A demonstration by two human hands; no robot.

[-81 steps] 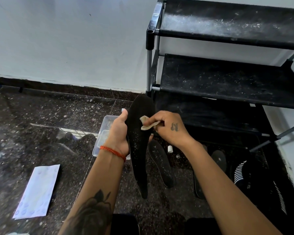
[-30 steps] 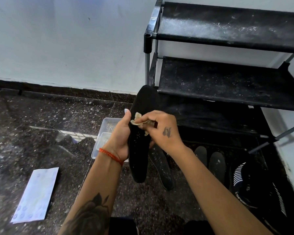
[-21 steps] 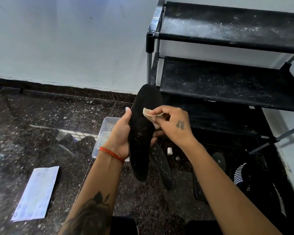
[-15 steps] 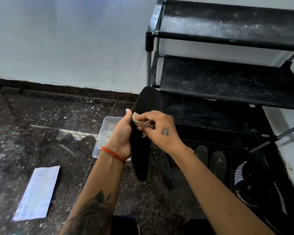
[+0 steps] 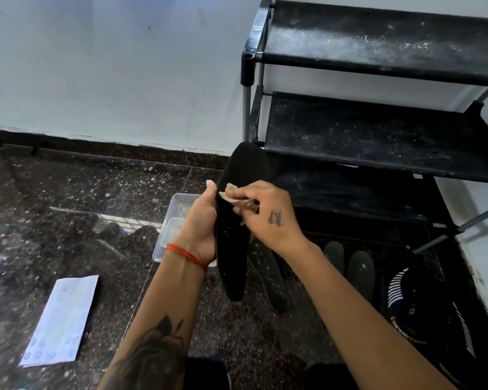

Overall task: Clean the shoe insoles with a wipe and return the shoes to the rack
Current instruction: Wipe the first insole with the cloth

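My left hand (image 5: 200,223) holds a long black insole (image 5: 237,220) upright by its left edge, toe end up. My right hand (image 5: 265,218) presses a crumpled beige wipe (image 5: 235,199) against the middle of the insole's face. A second insole (image 5: 271,280) lies flat on the floor just right of the held one. Two more dark insoles (image 5: 350,263) lie under my right forearm. A black shoe with white stripes (image 5: 423,311) sits on the floor at the right, below the rack.
A black three-tier shoe rack (image 5: 378,122) stands against the white wall at the right, its shelves dusty and bare. A clear plastic box (image 5: 175,223) sits on the dark speckled floor behind my left hand. A white wipe packet (image 5: 62,319) lies at the lower left.
My right hand has rubbed the wipe back and forth across the insole, out to the right edge and back to the left. The insole sits slightly higher in my left hand than 2.7 s ago.
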